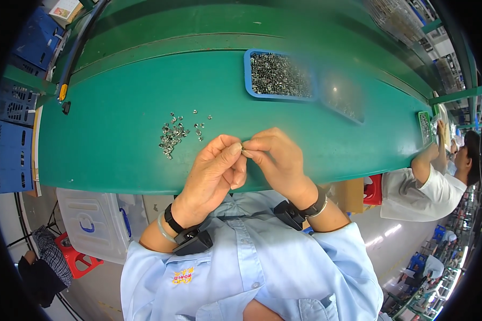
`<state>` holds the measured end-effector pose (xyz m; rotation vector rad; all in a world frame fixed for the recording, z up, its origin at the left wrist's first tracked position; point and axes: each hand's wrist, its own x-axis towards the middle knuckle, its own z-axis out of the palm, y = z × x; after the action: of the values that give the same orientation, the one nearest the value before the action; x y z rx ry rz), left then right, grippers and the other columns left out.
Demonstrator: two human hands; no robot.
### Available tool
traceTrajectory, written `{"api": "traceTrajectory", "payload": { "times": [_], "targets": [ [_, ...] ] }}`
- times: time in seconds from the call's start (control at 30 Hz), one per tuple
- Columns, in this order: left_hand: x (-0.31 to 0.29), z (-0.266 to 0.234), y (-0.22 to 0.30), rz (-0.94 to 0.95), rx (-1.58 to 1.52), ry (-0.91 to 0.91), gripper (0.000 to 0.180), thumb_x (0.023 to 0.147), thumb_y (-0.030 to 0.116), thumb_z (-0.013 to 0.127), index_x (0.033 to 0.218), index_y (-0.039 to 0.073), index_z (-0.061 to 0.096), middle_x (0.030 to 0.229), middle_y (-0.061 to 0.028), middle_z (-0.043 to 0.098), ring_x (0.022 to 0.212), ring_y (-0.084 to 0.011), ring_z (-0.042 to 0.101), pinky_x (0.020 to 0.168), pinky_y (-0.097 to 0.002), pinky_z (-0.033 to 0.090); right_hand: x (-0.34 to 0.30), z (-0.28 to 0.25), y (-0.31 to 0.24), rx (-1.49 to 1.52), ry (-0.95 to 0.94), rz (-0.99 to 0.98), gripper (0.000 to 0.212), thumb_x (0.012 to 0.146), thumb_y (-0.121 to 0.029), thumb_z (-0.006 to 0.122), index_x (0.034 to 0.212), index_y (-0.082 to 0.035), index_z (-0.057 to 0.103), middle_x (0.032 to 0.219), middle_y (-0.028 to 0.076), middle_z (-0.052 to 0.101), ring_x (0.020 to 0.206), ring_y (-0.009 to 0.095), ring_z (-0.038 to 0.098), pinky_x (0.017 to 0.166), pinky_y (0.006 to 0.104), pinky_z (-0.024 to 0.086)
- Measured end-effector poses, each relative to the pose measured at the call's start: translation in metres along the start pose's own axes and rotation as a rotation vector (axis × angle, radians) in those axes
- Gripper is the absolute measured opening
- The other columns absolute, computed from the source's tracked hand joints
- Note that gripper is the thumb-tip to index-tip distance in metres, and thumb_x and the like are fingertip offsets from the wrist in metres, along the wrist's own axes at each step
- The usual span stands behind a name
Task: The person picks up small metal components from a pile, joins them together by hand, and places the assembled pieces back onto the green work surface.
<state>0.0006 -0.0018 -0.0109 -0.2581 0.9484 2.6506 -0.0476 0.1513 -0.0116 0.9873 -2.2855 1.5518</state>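
Note:
My left hand and my right hand meet above the near part of the green tabletop. Between their thumbs and fingertips they pinch one small metal piece, mostly covered by the fingers. Its exact kind is too small to make out. To the left of my hands lies a loose pile of small shiny metal pieces, a few of them scattered apart. Beyond my hands stands a blue tray full of similar small metal pieces.
A blurred, clear tray is beside the blue one. At the far right a co-worker reaches by a green tray. A yellow-and-black tool is at the left edge. A lidded plastic box stands below the table.

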Motion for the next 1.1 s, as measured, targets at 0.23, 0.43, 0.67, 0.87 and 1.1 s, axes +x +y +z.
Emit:
{"api": "traceTrajectory", "payload": {
  "times": [0.23, 0.43, 0.67, 0.87, 1.1],
  "targets": [
    [0.0, -0.002, -0.007, 0.021, -0.095, -0.069, 0.015, 0.096, 0.022, 0.05, 0.097, 0.007, 0.05, 0.064, -0.0032, 0.051, 0.05, -0.0103, 0.044, 0.045, -0.0246, 0.032, -0.006, 0.002, -0.002, 0.047, 0.014, 0.021, 0.018, 0.074, -0.003, 0.071, 0.089, -0.008, 0.062, 0.084, 0.006, 0.063, 0.077, 0.022, 0.06, 0.065, 0.0312, 0.049],
    [-0.002, 0.004, 0.002, 0.015, 0.097, 0.014, 0.014, 0.097, 0.021, 0.049, 0.097, 0.007, 0.05, 0.063, -0.0029, 0.051, 0.049, -0.0109, 0.044, 0.044, -0.0247, 0.032, -0.002, -0.007, 0.003, -0.098, -0.062, -0.052, 0.017, 0.075, -0.002, 0.071, 0.089, -0.007, 0.062, 0.084, 0.006, 0.063, 0.076, 0.022, 0.06, 0.065, 0.0306, 0.048],
    [-0.004, 0.007, 0.001, 0.018, -0.03, -0.067, 0.016, 0.096, 0.023, 0.05, 0.098, 0.007, 0.052, 0.061, -0.0024, 0.05, 0.047, -0.011, 0.043, 0.044, -0.0251, 0.032, -0.007, -0.002, -0.006, 0.266, 0.051, 0.107, 0.015, 0.077, -0.001, 0.07, 0.089, -0.006, 0.062, 0.087, 0.007, 0.064, 0.081, 0.02, 0.059, 0.07, 0.0295, 0.048],
    [-0.005, 0.004, 0.001, -0.008, -0.155, -0.14, 0.015, 0.095, 0.022, 0.053, 0.095, 0.006, 0.052, 0.063, -0.0042, 0.054, 0.051, -0.0114, 0.047, 0.046, -0.0253, 0.034, -0.008, 0.001, -0.005, 0.286, 0.048, 0.076, 0.013, 0.078, -0.001, 0.068, 0.088, -0.005, 0.063, 0.087, 0.008, 0.064, 0.082, 0.02, 0.059, 0.072, 0.0305, 0.048],
    [-0.005, 0.004, 0.003, 0.001, -0.042, -0.122, 0.017, 0.094, 0.024, 0.054, 0.097, 0.008, 0.052, 0.061, -0.0025, 0.049, 0.047, -0.0113, 0.042, 0.043, -0.0259, 0.032, -0.006, -0.002, -0.002, 0.237, 0.008, 0.003, 0.011, 0.079, -0.002, 0.068, 0.088, -0.006, 0.063, 0.087, 0.007, 0.064, 0.082, 0.021, 0.059, 0.073, 0.0321, 0.048]
  ]
}}
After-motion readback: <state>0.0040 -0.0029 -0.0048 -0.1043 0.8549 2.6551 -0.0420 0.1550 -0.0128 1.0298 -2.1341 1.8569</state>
